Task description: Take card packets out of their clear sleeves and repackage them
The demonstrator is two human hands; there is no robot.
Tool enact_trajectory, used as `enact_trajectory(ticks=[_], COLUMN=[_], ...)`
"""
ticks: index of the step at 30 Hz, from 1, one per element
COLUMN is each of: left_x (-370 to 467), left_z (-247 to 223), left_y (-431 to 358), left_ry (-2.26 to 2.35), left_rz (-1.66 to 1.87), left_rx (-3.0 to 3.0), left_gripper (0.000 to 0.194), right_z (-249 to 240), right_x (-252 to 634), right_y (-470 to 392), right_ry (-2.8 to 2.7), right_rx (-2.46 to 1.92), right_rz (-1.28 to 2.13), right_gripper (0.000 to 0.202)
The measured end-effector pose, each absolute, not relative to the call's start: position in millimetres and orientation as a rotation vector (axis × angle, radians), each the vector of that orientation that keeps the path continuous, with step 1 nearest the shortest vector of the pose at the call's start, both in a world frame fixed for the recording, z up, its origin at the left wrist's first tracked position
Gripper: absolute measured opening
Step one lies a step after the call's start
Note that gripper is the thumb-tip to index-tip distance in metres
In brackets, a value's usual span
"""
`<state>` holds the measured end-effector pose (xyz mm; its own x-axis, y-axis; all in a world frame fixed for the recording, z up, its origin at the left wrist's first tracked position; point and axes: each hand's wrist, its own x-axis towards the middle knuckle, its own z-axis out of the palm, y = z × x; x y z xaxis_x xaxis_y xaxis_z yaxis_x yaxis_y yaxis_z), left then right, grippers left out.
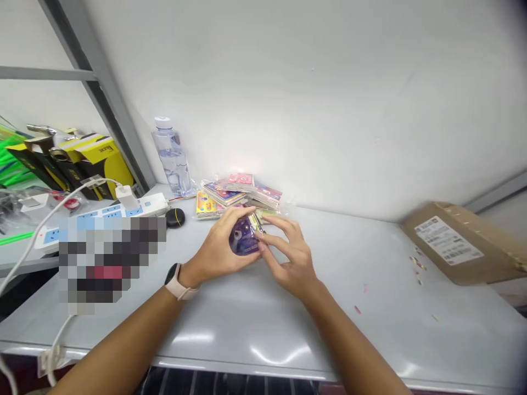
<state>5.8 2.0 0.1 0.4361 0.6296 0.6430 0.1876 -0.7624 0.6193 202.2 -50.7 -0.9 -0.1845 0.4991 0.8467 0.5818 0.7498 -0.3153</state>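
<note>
Between my two hands is a small purple card pack [246,237] in shiny clear wrap, tilted above the tabletop. My left hand [218,244] grips it from the left, with fingers over the top and thumb along the bottom. On the right side, the fingertips and thumb of my right hand [291,255] pinch its edge. Part of the pack is hidden by my fingers. Just behind it lies a pile of similar wrapped card packs [241,184] in pink, purple and yellow.
A clear water bottle [172,159] stands behind, left of the pile. A round black case [175,218] and a white power strip [102,216] with cables lie left. Yellow-black boxes [99,159] stand farther left. On the right are a cardboard box [465,241] and small colourful scraps [418,266].
</note>
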Motion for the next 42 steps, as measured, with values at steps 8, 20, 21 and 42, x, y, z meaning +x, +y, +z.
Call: enact_trajectory(ticks=[8, 20, 21, 42], left_x=[8.0, 11.3, 12.0, 8.0], left_z=[2.4, 0.2, -0.4, 0.6], left_y=[0.4, 0.7, 0.7, 8.0], left_ry=[0.57, 0.772, 0.773, 0.62], left_rz=[1.258, 1.152, 1.139, 0.985], left_rx=[1.789, 1.662, 1.686, 1.672], left_gripper=[0.06, 0.036, 0.034, 0.039], right_z=[-1.8, -10.9, -10.5, -16.8], right_x=[200.0, 186.0, 184.5, 213.8], right_y=[-56.3, -50.3, -50.2, -33.4], right_ry=[-1.514, -1.19, -1.176, -1.443], right_rx=[-0.985, -1.107, -1.116, -0.975], right_rz=[0.071, 0.678, 0.674, 0.883], right_gripper=[0.059, 0.023, 0.023, 0.04])
